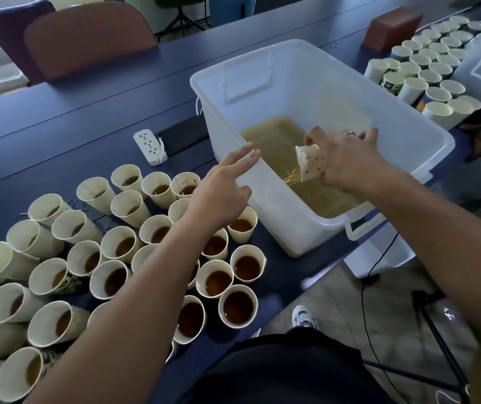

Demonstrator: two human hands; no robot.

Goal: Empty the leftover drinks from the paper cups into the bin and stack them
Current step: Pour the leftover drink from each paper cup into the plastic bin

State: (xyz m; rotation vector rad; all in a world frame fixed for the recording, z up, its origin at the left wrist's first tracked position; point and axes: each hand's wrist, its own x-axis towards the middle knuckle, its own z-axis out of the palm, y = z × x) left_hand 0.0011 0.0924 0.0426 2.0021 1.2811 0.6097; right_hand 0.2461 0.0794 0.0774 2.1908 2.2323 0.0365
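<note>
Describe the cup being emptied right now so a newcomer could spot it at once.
Start at the big translucent white bin holding amber liquid. Inside it, the right hand tips a paper cup, pouring a thin stream. Unlike the plain upright cups, it is red-dotted and tilted mouth-down.

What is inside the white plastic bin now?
The white plastic bin holds amber liquid. The right hand tips a dotted paper cup inside, pouring. The hand covers part of the liquid.

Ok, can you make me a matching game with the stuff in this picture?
Things:
1. spotted paper cup
2. big clear plastic bin
3. white power strip
4. left hand

States:
A. lying flat on the dark blue table
B. tipped over, pouring
C. open, holding nothing
D. part full of brown drink

Pairs: 1-B, 2-D, 3-A, 4-C
</note>
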